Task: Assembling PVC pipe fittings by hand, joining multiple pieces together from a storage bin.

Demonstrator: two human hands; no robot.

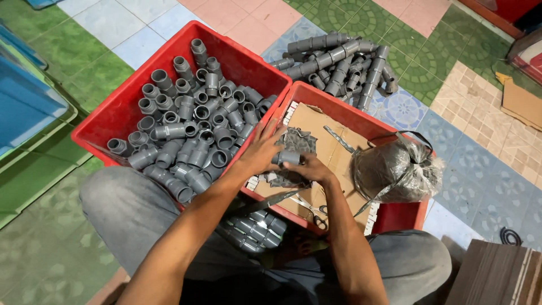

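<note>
Fitting pinched between left hand and right hand above cardboard-lined crate, near its left edge; best kept square, gripped firmly.

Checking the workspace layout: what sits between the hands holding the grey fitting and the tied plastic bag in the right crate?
Head view: only bare cardboard lining the crate, crossed by a thin grey strip.

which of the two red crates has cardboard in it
The right-hand red plastic crate, lined with brown cardboard; the left red plastic crate holds only grey pipe fittings.
</note>
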